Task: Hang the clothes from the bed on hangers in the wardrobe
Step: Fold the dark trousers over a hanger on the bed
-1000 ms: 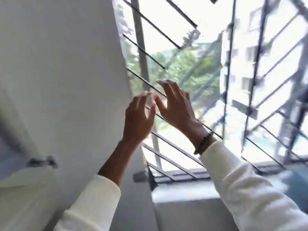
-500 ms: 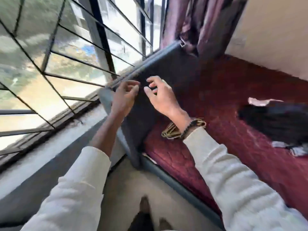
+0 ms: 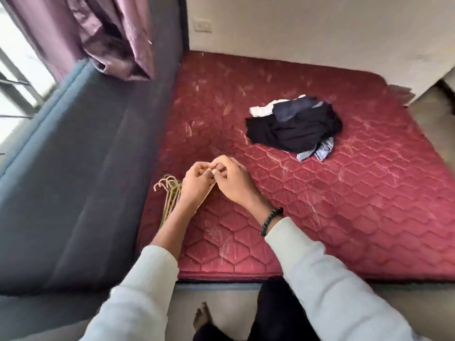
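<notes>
Beige hangers (image 3: 170,193) lay bunched just under the left hand (image 3: 197,187), hooks toward the headboard; both hands' fingers curled together, the right hand (image 3: 232,183) beside; clothes (image 3: 295,129) well right on the bed (image 3: 369,217).

One view only — the head camera, worn high and tilted steeply down and forward from the foot edge of the bed (image 3: 344,217). Its wide angle bends the edges. The person's sleeves enter from the bottom of the frame and a bare foot (image 3: 202,318) on the floor lies just under the lens, close — the wall (image 3: 295,28) and curtain (image 3: 110,38) lie far at the top.
</notes>
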Available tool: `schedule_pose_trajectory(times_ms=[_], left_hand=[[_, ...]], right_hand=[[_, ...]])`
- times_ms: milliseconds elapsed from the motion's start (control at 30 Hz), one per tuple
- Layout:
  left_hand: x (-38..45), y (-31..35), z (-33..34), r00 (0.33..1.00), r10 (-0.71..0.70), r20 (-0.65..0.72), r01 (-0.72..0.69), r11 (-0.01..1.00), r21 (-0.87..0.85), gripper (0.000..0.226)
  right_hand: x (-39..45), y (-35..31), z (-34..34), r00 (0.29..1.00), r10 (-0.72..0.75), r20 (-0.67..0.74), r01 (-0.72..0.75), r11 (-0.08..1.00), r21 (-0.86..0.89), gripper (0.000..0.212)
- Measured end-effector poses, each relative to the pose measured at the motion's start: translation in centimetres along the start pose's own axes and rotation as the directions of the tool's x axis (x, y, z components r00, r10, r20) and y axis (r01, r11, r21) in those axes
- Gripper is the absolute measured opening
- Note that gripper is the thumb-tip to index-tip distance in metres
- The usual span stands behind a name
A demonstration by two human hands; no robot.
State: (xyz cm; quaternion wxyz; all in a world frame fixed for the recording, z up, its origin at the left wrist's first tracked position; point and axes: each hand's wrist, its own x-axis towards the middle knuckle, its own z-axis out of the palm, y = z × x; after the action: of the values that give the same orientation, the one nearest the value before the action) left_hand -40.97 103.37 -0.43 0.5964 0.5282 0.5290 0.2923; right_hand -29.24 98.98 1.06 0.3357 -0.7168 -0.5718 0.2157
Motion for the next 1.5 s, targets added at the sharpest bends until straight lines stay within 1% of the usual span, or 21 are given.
schedule_pose_trajectory(times_ms=[133,200,267,367,467,533,667,733,800,867,967,1033,1133,1200,1267,1333,1433,1467,1500], left_hand=[[3.7,1.5,2.8,0.997,0.019,0.071,-0.022,0.999,0.042,0.009],[5.6,1.8,3.6,0.996,0.013,0.085,-0.018,0.998,0.055,0.020],[8.2,1.7,4.8,0.998,0.014,0.057,-0.018,0.997,0.069,0.025],[12.4,1.3,7.1,0.999,0.051,0.013,-0.053,0.991,0.126,0.013],[19.1,-0.3,11.8,0.996,0.086,-0.006,-0.084,0.981,0.177,0.018],[23.4,-1.5,14.8,0.996,0.084,-0.014,-0.081,0.980,0.180,0.019],[35.5,-5.6,23.2,0.996,0.058,-0.060,-0.046,0.981,0.189,0.019],[41.0,-7.9,26.9,0.994,0.065,-0.088,-0.048,0.982,0.184,0.019],[45.3,-10.5,30.7,0.992,0.037,-0.124,-0.014,0.984,0.179,0.020],[47.8,-12.5,33.3,0.991,0.021,-0.131,0.002,0.986,0.167,0.020],[51.4,-15.9,38.8,0.993,0.032,-0.114,-0.018,0.992,0.126,0.021],[52.7,-17.2,41.6,0.996,0.045,-0.078,-0.036,0.993,0.114,0.024],[52.9,-18.4,46.3,0.994,0.099,-0.045,-0.094,0.990,0.104,0.024],[52.1,-18.9,48.3,0.991,0.132,-0.016,-0.130,0.987,0.096,0.022],[50.4,-19.5,50.0,0.988,0.152,-0.018,-0.149,0.984,0.097,0.020],[48.6,-19.6,51.5,0.983,0.165,-0.078,-0.158,0.984,0.085,0.018],[47.3,-18.9,54.4,0.966,0.172,-0.195,-0.153,0.982,0.111,0.018],[46.8,-18.0,56.3,0.963,0.174,-0.206,-0.153,0.982,0.114,0.019],[46.7,-17.1,57.8,0.965,0.181,-0.189,-0.158,0.979,0.130,0.020]], right_hand=[[4.2,2.6,-2.1,0.998,0.051,-0.044,-0.053,0.997,-0.050,0.014],[6.3,4.0,-2.4,0.998,0.057,-0.034,-0.059,0.997,-0.058,0.014],[8.8,5.5,-2.4,0.999,0.039,-0.009,-0.039,0.996,-0.082,0.015],[12.9,8.9,-2.2,1.000,0.021,0.020,-0.019,0.996,-0.086,0.014],[18.5,15.4,-1.9,1.000,0.010,0.017,-0.009,0.995,-0.099,0.012],[21.6,19.7,-1.8,1.000,-0.002,0.011,0.003,0.995,-0.099,0.013],[30.8,31.9,-0.8,0.999,-0.010,0.035,0.014,0.991,-0.132,0.018],[35.1,38.0,-0.3,0.995,-0.021,0.099,0.037,0.985,-0.169,0.018],[38.4,43.2,-0.1,0.984,-0.039,0.173,0.078,0.971,-0.226,0.017],[40.2,46.9,-0.2,0.974,-0.053,0.222,0.115,0.955,-0.274,0.015],[42.0,53.5,-1.1,0.966,-0.098,0.240,0.186,0.907,-0.378,0.016],[43.0,57.0,-2.3,0.970,-0.107,0.217,0.204,0.846,-0.493,0.026],[44.6,61.8,-6.1,0.964,-0.179,0.196,0.265,0.684,-0.680,0.050],[45.7,64.3,-8.9,0.969,-0.189,0.159,0.243,0.614,-0.751,0.059],[46.2,66.5,-12.1,0.971,-0.217,0.098,0.214,0.612,-0.761,0.061],[46.0,68.5,-15.1,0.967,-0.254,0.035,0.196,0.641,-0.742,0.060],[44.5,71.2,-19.5,0.966,-0.252,-0.050,0.150,0.711,-0.687,0.062],[43.9,72.3,-21.5,0.964,-0.253,-0.078,0.138,0.732,-0.668,0.063],[43.6,73.1,-22.8,0.963,-0.245,-0.110,0.116,0.749,-0.652,0.065]])
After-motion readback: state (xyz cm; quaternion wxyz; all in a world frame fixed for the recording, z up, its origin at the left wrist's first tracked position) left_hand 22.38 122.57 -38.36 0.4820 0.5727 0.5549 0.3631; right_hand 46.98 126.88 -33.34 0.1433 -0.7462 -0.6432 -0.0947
